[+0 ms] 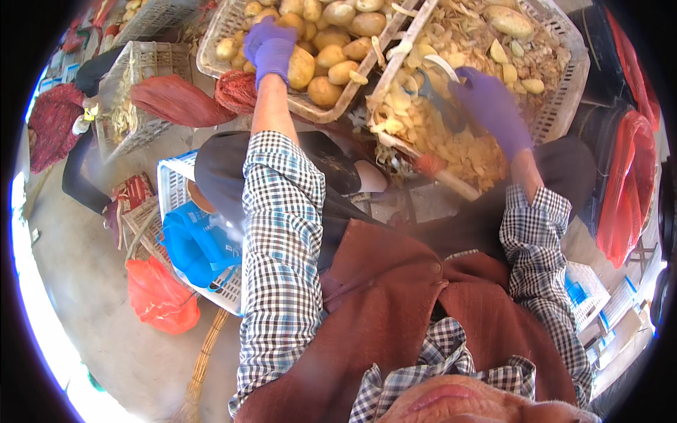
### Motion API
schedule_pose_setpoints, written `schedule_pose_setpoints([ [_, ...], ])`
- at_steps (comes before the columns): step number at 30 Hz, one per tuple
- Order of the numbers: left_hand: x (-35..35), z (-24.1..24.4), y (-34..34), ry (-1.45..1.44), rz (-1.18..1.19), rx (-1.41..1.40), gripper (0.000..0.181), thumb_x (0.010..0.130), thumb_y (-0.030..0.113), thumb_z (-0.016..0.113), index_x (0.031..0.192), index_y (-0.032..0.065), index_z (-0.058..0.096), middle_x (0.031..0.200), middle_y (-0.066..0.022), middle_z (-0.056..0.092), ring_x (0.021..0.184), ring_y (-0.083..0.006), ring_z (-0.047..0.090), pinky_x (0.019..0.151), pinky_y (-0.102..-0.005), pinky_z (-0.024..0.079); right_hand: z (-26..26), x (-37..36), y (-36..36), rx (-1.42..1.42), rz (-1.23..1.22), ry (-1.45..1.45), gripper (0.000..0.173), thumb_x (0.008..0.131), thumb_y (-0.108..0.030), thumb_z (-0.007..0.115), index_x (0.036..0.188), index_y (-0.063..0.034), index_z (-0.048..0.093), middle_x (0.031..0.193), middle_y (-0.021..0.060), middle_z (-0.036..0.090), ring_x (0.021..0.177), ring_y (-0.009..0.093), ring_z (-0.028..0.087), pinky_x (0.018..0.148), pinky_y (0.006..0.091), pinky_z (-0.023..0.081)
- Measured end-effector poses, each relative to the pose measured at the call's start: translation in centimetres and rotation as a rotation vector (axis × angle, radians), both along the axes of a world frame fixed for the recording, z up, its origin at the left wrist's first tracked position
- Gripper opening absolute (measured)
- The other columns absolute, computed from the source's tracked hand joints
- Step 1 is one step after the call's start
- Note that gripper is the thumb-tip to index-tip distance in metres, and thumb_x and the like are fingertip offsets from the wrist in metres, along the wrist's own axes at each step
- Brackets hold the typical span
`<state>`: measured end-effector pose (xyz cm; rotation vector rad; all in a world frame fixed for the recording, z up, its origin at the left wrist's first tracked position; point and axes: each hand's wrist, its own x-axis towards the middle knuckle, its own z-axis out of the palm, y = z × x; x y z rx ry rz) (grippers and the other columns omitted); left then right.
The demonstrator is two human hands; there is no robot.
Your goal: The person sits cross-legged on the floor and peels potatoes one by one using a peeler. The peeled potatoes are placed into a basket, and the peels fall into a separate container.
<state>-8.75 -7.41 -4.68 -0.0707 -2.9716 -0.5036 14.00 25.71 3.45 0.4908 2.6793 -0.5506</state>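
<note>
My left hand [271,48], in a purple glove, rests on the potatoes [330,39] piled in a plastic crate [338,108]. Its fingers are out of sight behind the back of the glove, so a grip on a potato cannot be made out. My right hand [489,108], gloved the same way and blurred, is over a second crate [574,79] full of potato peelings [455,153]. A blurred blue-grey tool, apparently a peeler [441,100], extends from its fingers. Beside them lies a pale curved strip [441,67]. Several potatoes, one of them large [509,22], lie on the peelings.
Red mesh sacking [182,100] lies left of the potato crate. A white basket [177,169] with a blue bag [195,238] stands by my left leg, near a red plastic bag [158,296] and a straw broom [203,359]. Another person [55,127] sits at far left.
</note>
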Motion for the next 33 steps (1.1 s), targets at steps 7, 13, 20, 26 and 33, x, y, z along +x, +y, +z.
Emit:
schedule_pose_setpoints([
  [7, -1.1, -0.6, 4.8, 0.010, 0.001, -0.133, 0.037, 0.080, 0.029, 0.075, 0.110, 0.0083, 0.071, 0.117, -0.0205, 0.068, 0.109, -0.0377, 0.068, 0.091, -0.0454, 0.056, 1.4, -0.1, -1.0, -0.003, 0.042, -0.085, 0.045, 0.096, -0.042, 0.062, 0.133, -0.0163, 0.065, 0.104, 0.0147, 0.074, 0.095, 0.031, 0.072, 0.086, 0.0415, 0.054],
  [13, 0.1, 0.6, 2.0, -0.032, 0.130, 0.344, 0.047, 0.074, 0.025, 0.082, 0.114, 0.0037, 0.070, 0.120, -0.0186, 0.067, 0.105, -0.0317, 0.069, 0.091, -0.0417, 0.056, 2.4, -0.2, -2.6, 0.003, 0.017, -0.010, 0.047, 0.096, -0.042, 0.065, 0.135, -0.0156, 0.065, 0.107, 0.0134, 0.073, 0.098, 0.029, 0.071, 0.088, 0.0409, 0.054],
  [20, 4.3, 7.6, -2.5, -0.425, 0.163, 2.096, 0.054, 0.078, 0.008, 0.066, 0.131, 0.0016, 0.061, 0.129, -0.0215, 0.060, 0.119, -0.0421, 0.058, 0.097, -0.0581, 0.053, 1.3, -1.8, -1.3, -0.084, 0.011, 0.250, 0.045, 0.095, -0.044, 0.066, 0.129, -0.0147, 0.069, 0.112, 0.0150, 0.075, 0.105, 0.035, 0.071, 0.093, 0.0460, 0.054],
  [26, 11.7, 9.0, -1.2, -0.498, 0.079, 2.151, 0.052, 0.091, 0.021, 0.067, 0.137, 0.0012, 0.053, 0.136, -0.0277, 0.058, 0.128, -0.0501, 0.055, 0.101, -0.0623, 0.047, 0.6, -1.8, 4.8, 0.091, -0.106, 0.237, 0.040, 0.098, -0.041, 0.063, 0.129, -0.0162, 0.070, 0.116, 0.0134, 0.074, 0.110, 0.032, 0.070, 0.092, 0.0436, 0.055],
  [33, 15.1, 8.7, 3.2, -0.499, 0.278, 2.008, 0.037, 0.097, 0.026, 0.065, 0.126, 0.0035, 0.058, 0.127, -0.0239, 0.065, 0.119, -0.0438, 0.063, 0.092, -0.0589, 0.053, 1.1, -0.4, 4.0, 0.214, 0.061, -0.228, 0.046, 0.098, -0.046, 0.060, 0.135, -0.0195, 0.065, 0.125, 0.0076, 0.071, 0.114, 0.027, 0.069, 0.097, 0.0431, 0.054],
])
